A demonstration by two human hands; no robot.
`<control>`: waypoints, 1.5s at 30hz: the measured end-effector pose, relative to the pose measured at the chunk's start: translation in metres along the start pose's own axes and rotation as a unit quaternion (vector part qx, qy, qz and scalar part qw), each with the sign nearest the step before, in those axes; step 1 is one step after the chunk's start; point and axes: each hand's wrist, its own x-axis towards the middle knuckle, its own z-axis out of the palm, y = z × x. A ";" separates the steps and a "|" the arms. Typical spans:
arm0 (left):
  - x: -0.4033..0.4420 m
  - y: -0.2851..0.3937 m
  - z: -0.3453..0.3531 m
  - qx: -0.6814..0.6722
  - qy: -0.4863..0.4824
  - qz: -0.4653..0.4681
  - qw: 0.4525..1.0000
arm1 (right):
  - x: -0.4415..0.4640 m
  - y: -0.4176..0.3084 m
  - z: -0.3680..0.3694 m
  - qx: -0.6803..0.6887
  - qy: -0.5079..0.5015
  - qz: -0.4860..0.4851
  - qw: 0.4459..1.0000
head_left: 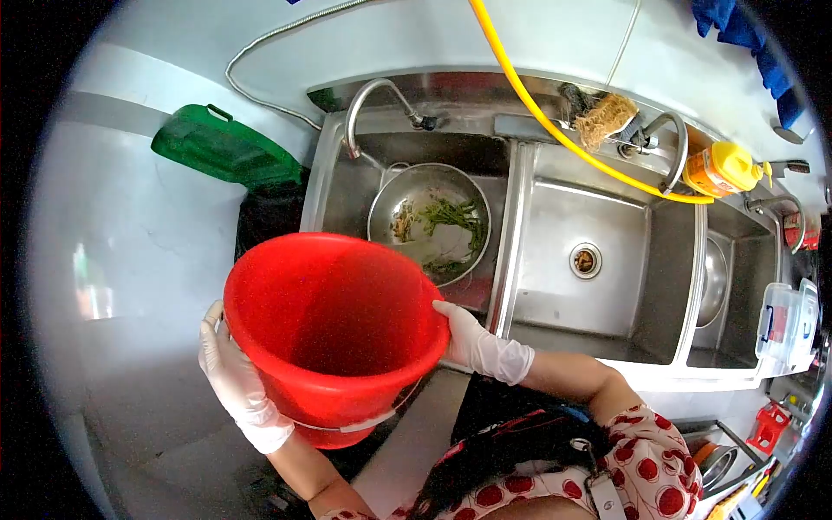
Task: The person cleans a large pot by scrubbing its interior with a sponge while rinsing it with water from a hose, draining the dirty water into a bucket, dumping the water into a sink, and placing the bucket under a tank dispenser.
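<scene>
Between my two white-gloved hands is a large red bucket (338, 303), its mouth facing up toward me and nothing visible inside. My left hand (232, 368) is wrapped round the left side of the bucket. On the right rim, my right hand (477, 341) grips with the thumb near the edge. A wire handle (364, 425) hangs down at the bucket's front. Just beyond the bucket, a metal basin (379, 204) stands in the left sink, with green leafy stems (455, 218) and some brownish scraps in water.
A curved faucet (360, 108) rises behind the left sink. The middle sink (598, 230) has a drain; a third sink (741, 269) lies right. A yellow hose (537, 113) crosses the back ledge near a loofah (605, 121) and yellow bottle (724, 169). A green bin lid (221, 143) stands left.
</scene>
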 end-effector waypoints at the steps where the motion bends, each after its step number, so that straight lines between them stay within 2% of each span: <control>1: 0.000 0.001 0.002 0.002 -0.006 -0.002 1.000 | -0.007 -0.003 0.009 0.001 0.016 0.007 1.000; 11: 0.017 -0.007 0.002 0.006 -0.026 -0.022 0.999 | -0.008 -0.016 0.013 0.034 0.023 0.044 0.998; 14: 0.022 -0.009 0.007 0.007 -0.023 -0.034 0.999 | 0.008 -0.015 -0.002 0.034 -0.027 0.047 0.998; 20: 0.031 -0.008 0.020 0.011 -0.016 -0.066 0.998 | 0.022 -0.021 -0.011 -0.024 0.035 0.052 0.998; 22: 0.038 -0.011 0.019 0.015 -0.017 -0.072 0.997 | 0.025 -0.024 -0.015 0.006 0.006 0.065 0.998; 26: 0.050 -0.015 0.020 0.072 -0.018 -0.053 0.996 | 0.018 -0.030 -0.006 0.044 -0.026 0.070 0.996; 29: 0.065 -0.018 0.014 0.118 -0.020 -0.050 0.992 | 0.017 -0.036 0.008 0.035 0.000 0.029 0.999; 31: 0.077 -0.023 0.005 0.166 -0.037 -0.042 0.985 | 0.033 -0.037 0.002 0.060 -0.008 0.055 0.997; 33: 0.077 -0.023 0.011 0.162 -0.009 -0.036 0.986 | 0.043 -0.040 -0.004 0.068 -0.005 0.079 0.995; 35: 0.079 -0.021 0.016 0.161 0.004 -0.034 0.986 | 0.017 -0.052 0.025 0.060 0.010 0.103 0.993; 38: 0.085 -0.020 0.020 0.145 0.005 -0.046 0.988 | 0.052 -0.051 0.004 0.058 -0.025 0.132 0.989; 40: 0.089 -0.019 0.025 0.111 0.019 -0.061 0.992 | 0.082 -0.051 -0.008 -0.001 0.021 0.100 0.995; 42: 0.094 -0.018 0.027 0.140 -0.002 -0.041 0.989 | 0.096 -0.052 -0.013 -0.011 0.046 0.079 0.996; 45: 0.101 -0.014 0.040 0.132 0.010 -0.057 0.990 | 0.062 -0.070 0.031 0.023 0.051 0.068 0.996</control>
